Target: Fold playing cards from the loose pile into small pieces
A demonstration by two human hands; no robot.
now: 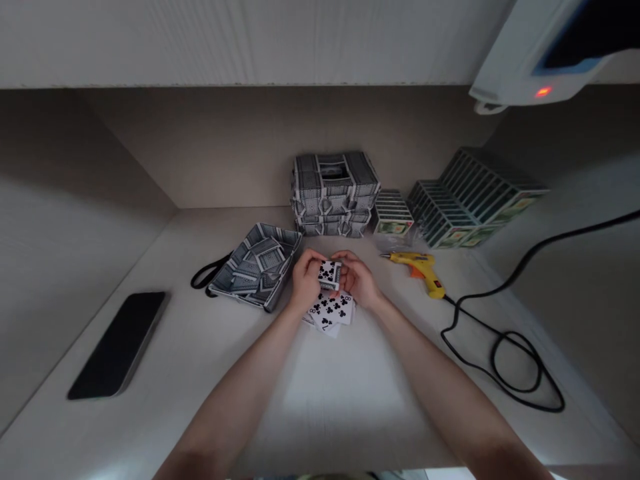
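Both of my hands meet at the middle of the white table. My left hand and my right hand are closed together on a folded playing card with black club pips, held between the fingertips. Under the hands lie a few face-up club cards in a loose pile. Just left of my left hand sits a shallow tray made of folded card backs.
A stack of similar card-back boxes stands at the back wall. Rows of boxed card decks lie at the back right. A yellow glue gun with a black cable rests to the right. A black phone lies at the left.
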